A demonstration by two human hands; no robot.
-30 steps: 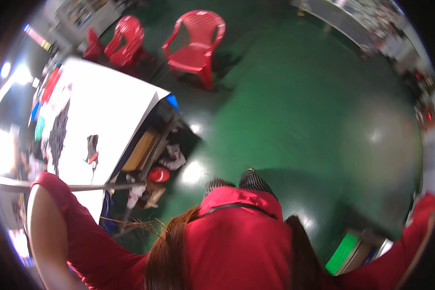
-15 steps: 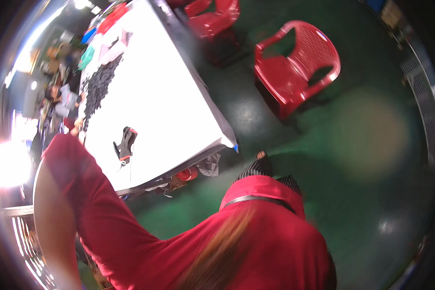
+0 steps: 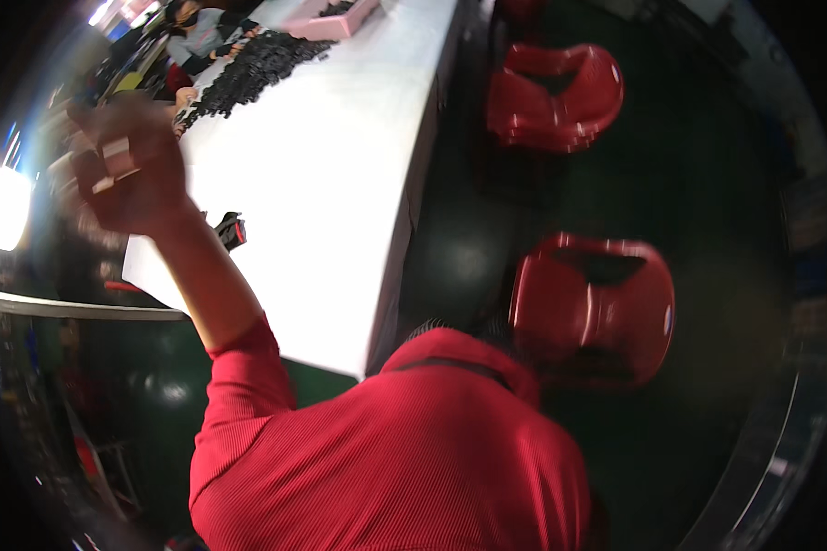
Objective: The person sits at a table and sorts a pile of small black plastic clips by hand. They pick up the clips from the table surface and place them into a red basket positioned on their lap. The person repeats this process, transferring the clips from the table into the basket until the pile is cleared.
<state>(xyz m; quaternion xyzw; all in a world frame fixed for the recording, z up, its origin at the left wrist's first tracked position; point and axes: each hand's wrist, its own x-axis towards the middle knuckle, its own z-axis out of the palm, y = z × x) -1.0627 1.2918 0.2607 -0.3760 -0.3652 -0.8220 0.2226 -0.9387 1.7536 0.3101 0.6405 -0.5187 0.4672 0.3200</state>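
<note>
The person's left hand is raised at the upper left, over the near-left side of the long white rectangular table, and is badly blurred by motion; the fingers appear bent, a small pale patch is seen among them, and whether they are apart or clamped on something cannot be told. The right hand is not shown, so its state cannot be told. Just beside the bare left forearm, a black object with red trim is laid on the white tabletop, partly covered from view by the arm, and its exact kind cannot be made out. Farther along the table, a loose heap of small black pieces is spread near the left edge, with a pink open-topped box placed just beyond it, in which more dark pieces are held. At that edge a co-worker in a grey top is seated or bent, with hands held by the heap. To the right of the table, two red plastic armchairs are stood on the dark green floor, well apart from the left hand.
</note>
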